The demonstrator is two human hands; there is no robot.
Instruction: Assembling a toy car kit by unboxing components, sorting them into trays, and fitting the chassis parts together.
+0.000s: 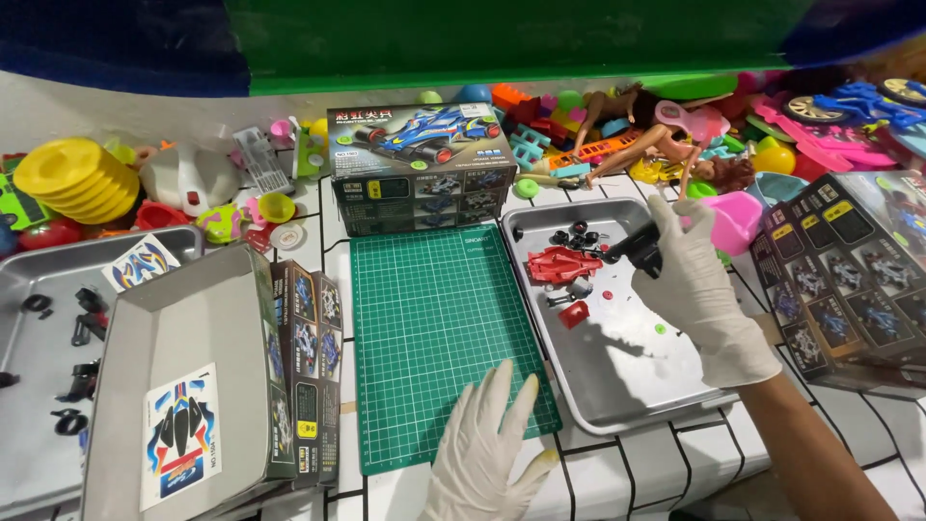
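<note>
Both my hands wear white gloves. My right hand (699, 289) reaches over the metal tray (627, 376) on the right and pinches a small black toy-car part (635, 249) above it. In that tray lie a red car body (562, 263), black wheels (571, 234), a small red piece (573, 315) and tiny bits. My left hand (487, 449) hovers open with spread fingers over the near edge of the green cutting mat (434, 328), holding nothing.
A toy-car kit box (420, 169) stands behind the mat. An opened box lid with a sticker sheet (183, 386) lies at left, beside another tray (39, 338) with black parts. More kit boxes (849, 270) sit at right. Assorted plastic toys and dolls (627, 135) crowd the back.
</note>
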